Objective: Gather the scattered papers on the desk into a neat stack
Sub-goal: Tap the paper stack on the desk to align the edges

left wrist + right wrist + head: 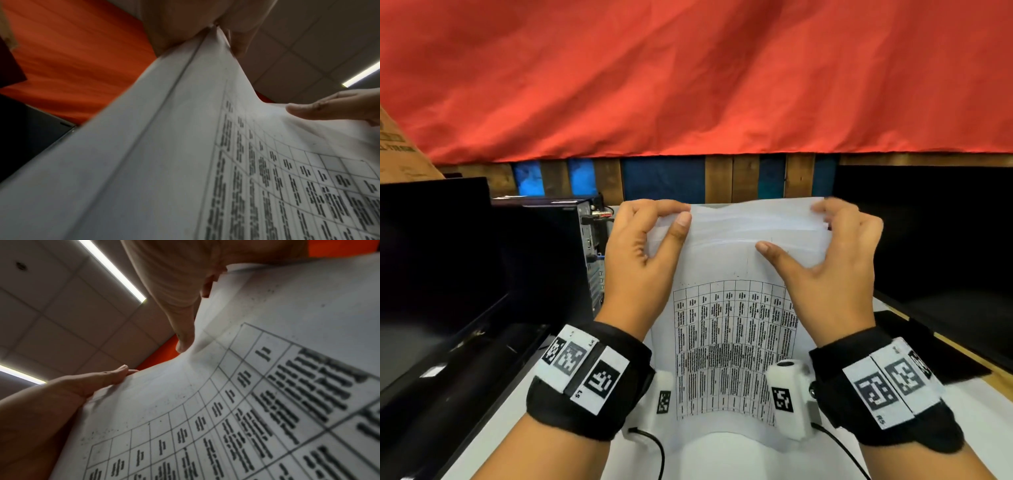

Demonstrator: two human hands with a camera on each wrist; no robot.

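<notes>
Red cloth (pixel 688 75) hangs across the back of the scene, above a wall of brown and blue wooden slats (pixel 664 178), and a white counter (pixel 722 455) runs toward me beneath it. From the head view I see both of my hands raised over that counter, holding the papers (pixel 736 308) up by their top edge so the sheets hang down between my wrists. The front sheet carries a printed table of small dark text, and at the top several sheet edges show slightly staggered.

My left hand (pixel 643 260) pinches the upper left corner, thumb on the near face and fingers curled behind. My right hand (pixel 828 260) pinches the upper right corner, its thumb (pixel 774 251) laid flat across the front sheet and its fingers wrapped over the top edge. The left wrist view shows the same pinch from below, with the paper (pixel 164 146) creased into my grip.

A dark monitor (pixel 431 260) stands at the left, with a black computer tower (pixel 558 240) just behind it. Another dark screen (pixel 935 233) stands on the right. A cardboard box (pixel 397 147) peeks in at the far left.
</notes>
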